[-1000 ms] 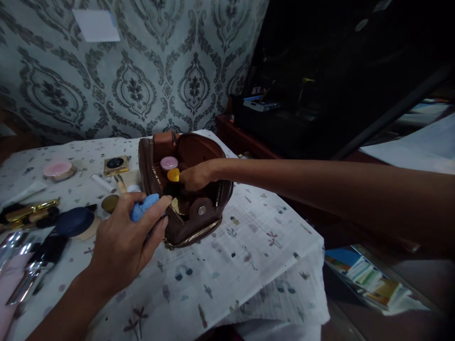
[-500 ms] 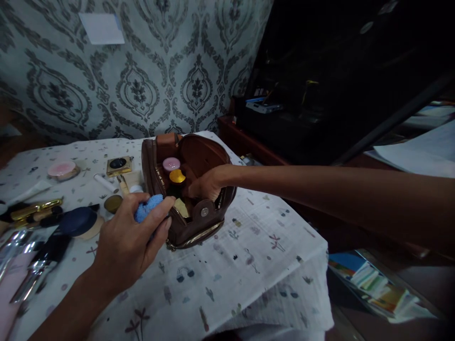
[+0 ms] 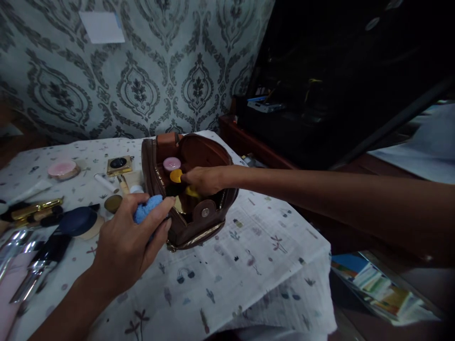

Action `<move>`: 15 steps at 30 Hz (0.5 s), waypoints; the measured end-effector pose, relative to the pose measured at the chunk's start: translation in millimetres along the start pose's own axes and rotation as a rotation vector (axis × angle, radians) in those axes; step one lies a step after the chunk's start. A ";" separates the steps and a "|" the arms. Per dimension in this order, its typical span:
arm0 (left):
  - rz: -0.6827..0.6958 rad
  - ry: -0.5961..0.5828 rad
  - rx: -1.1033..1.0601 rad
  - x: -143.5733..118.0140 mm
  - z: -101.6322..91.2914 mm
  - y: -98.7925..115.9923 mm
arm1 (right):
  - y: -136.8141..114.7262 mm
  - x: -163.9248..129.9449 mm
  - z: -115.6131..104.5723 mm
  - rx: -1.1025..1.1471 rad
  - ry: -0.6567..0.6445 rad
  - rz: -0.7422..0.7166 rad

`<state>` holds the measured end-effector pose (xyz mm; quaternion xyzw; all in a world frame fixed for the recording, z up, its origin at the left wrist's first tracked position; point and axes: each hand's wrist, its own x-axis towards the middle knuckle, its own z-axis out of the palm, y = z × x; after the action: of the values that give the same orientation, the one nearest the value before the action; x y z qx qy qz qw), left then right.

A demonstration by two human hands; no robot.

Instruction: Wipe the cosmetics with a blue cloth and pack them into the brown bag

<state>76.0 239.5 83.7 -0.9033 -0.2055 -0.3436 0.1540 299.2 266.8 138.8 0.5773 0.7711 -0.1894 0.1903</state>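
Left hand (image 3: pixel 124 246): your fingers pinched blue puff (image 3: pixel 146 208) at brown bag (image 3: pixel 194 208) rim | right hand (image 3: pixel 204 180): inside, clasping yellow item (image 3: pixel 192 192) | risk: crowded bag might have tipped on counter (image 3: pixel 227 265), spilling jars.

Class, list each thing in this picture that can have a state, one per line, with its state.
Brown leather bag: unzipped, open, upright.
Fluffy blue cloth: pinched in left hand at the bag's rim.
Right hand: inside the bag, touching a yellow-lidded jar.
Pink-lidded jar: closed, in the bag.
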 end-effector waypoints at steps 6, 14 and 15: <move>-0.014 -0.005 -0.007 0.3 0.1 0.1 | -8.3 -2.2 1.5 -0.059 -0.031 -0.055; -0.042 -0.014 -0.008 -3.2 1.3 0.1 | -6.8 10.5 3.0 0.010 -0.118 -0.046; -0.043 -0.015 -0.011 -3.3 1.2 0.2 | -5.8 10.8 3.4 0.029 -0.111 -0.032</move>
<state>74.4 239.0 80.5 -0.9021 -0.2243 -0.3412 0.1399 291.0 272.4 130.8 0.5562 0.7657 -0.2354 0.2212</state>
